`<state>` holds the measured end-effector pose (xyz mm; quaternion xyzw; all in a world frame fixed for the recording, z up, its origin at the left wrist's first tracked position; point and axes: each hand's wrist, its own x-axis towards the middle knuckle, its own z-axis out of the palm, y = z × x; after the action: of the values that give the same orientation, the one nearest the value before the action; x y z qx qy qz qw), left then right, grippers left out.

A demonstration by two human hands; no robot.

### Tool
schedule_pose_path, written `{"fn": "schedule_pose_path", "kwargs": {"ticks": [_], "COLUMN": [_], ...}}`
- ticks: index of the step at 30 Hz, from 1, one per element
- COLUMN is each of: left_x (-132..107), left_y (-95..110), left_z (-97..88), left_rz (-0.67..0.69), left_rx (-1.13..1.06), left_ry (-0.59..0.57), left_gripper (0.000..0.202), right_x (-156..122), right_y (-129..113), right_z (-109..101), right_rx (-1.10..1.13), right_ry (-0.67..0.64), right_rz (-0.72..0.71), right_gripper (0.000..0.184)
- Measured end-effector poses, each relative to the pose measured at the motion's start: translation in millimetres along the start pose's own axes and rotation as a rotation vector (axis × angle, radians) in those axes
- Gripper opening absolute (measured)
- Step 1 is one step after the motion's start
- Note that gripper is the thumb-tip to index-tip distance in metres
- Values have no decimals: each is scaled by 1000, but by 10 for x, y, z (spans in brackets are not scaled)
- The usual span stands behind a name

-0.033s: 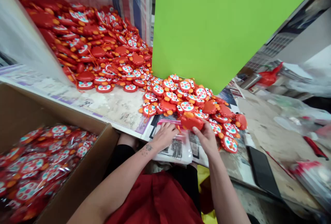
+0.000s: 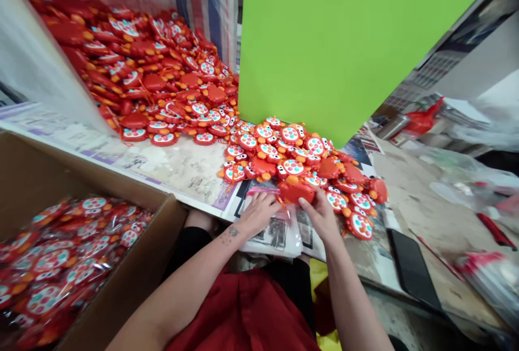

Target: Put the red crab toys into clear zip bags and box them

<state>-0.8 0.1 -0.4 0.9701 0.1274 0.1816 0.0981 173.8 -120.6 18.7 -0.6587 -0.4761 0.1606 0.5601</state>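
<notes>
My right hand [image 2: 323, 217] grips a red crab-shaped toy [image 2: 295, 191] with orange knobs, back side up, at the near edge of the table. My left hand [image 2: 257, 211] pinches the mouth of a clear plastic bag [image 2: 265, 192] with a pink zip strip, right beside the toy. The bag lies on top of a stack of similar clear bags [image 2: 279, 234] that hangs over the table edge. A heap of the same toys [image 2: 292, 151] lies just behind both hands.
A much larger mound of toys [image 2: 141, 70] fills the far left. The cardboard box [image 2: 133, 280] at my left holds bagged toys. A green panel [image 2: 344, 42] blocks the view ahead. A black phone [image 2: 411, 270] and plastic bags [image 2: 490, 275] lie at the right.
The red toy and my right hand have shifted slightly left, toward the bag's mouth. Little else differs.
</notes>
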Motion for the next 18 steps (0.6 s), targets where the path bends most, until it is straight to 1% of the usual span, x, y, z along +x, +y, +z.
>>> {"fn": "schedule_pose_path", "kwargs": {"ticks": [4,6,8,10,12,13,14,15,16,17,18], "left_x": [-28,-37,-43,-44,-37,-29,-19,-6,7,21,34], "left_y": [-18,-26,-31,-34,-38,-41,-44,-47,-50,-51,-52], "left_z": [42,78,112,135,144,143,140,135,129,121,113], "left_rz": [-22,-27,-17,-18,-21,-23,-26,-32,-43,-59,-76], "left_rx": [-23,-12,23,42,16,-12,-49,-92,-138,-186,-236], "left_ry": [114,173,237,316,377,390,392,386,373,359,346], "left_gripper": [17,21,21,17,13,12,10,8,6,6,6], "right_x": [179,255,322,372,392,384,362,326,275,211,139], "right_y": [36,2,-35,-58,-64,-64,-65,-66,-68,-69,-69], "right_z": [81,111,175,279,382,413,424,411,379,331,278], "right_rx": [-83,-145,-188,-170,-153,-167,-200,-253,-317,-380,-437], "right_ry": [-60,-109,-185,-302,-394,-402,-368,-296,-196,-92,-5], "right_rz": [16,44,71,78,43,8,-28,-56,-61,-35,20], "right_gripper": [51,47,45,45,45,45,46,46,48,50,51]}}
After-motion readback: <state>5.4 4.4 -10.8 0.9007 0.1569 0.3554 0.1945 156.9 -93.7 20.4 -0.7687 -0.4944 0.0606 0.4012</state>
